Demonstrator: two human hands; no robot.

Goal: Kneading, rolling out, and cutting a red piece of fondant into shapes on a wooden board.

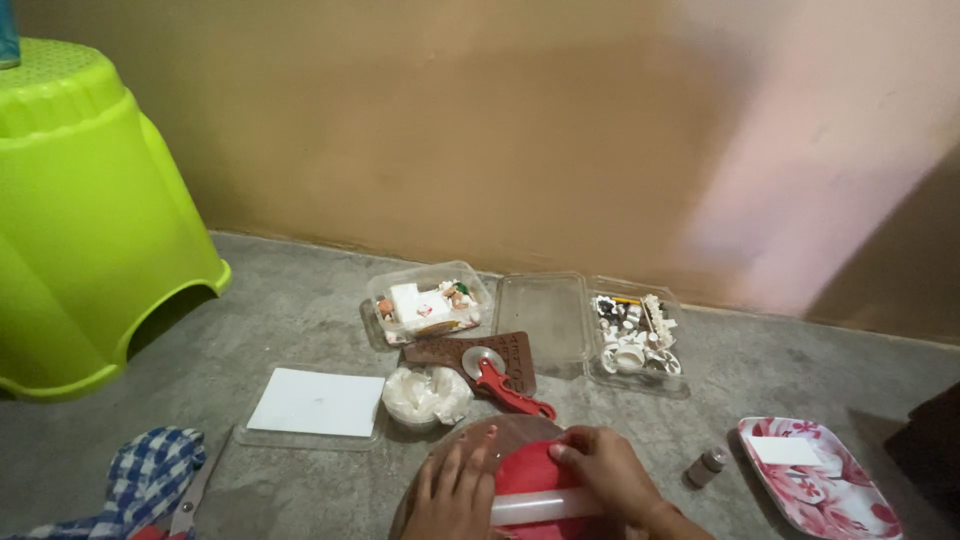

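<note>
From the head camera, I see my left hand (pixel 455 490) flat, fingers spread on the round brown board (pixel 520 432), and my right hand (pixel 605 470) pressing the white rolling pin (pixel 545 506) over red dough (pixel 530 468) centred there. Uneven pressure could tear the sheet, or the board could slide toward the wheel cutter (pixel 500 380) just beyond.
</note>
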